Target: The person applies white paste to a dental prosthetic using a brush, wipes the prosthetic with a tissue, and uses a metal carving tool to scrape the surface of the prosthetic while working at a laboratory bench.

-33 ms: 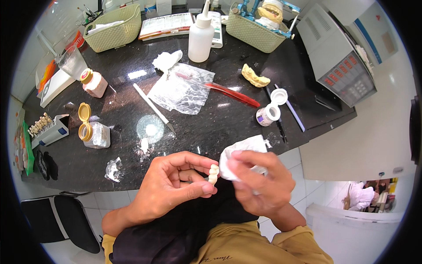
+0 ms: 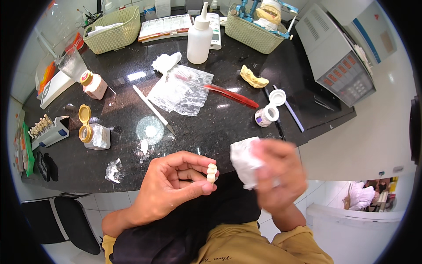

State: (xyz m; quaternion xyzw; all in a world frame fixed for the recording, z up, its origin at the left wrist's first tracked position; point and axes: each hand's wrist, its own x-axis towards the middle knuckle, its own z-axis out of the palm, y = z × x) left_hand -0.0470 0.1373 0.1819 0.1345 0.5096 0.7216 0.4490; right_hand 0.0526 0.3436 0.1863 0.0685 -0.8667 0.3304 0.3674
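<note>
Between the thumb and index finger of my left hand (image 2: 178, 185) is a small cream dental bridge (image 2: 212, 173) of joined teeth, held upright over the table's near edge. My right hand (image 2: 281, 174), smeared by motion, grips a crumpled white tissue (image 2: 245, 162) to the right of the bridge, apart from it. Ahead of my hands lie a white-handled knife (image 2: 151, 105), a round glass dish (image 2: 150, 130) with white material, and a clear plastic bag (image 2: 182, 94) with a red toothbrush (image 2: 233, 96) partly over it.
A white squeeze bottle (image 2: 199, 42) stands at the back, between two green baskets (image 2: 114, 33). Open jars sit left (image 2: 97, 135) and right (image 2: 266, 115). A yellowish dental cast (image 2: 253, 78) lies near a pen (image 2: 288, 105). A grey machine (image 2: 338, 53) is at the right.
My right hand has moved right with the tissue, away from the bridge. My left hand keeps its hold, nearly still.
</note>
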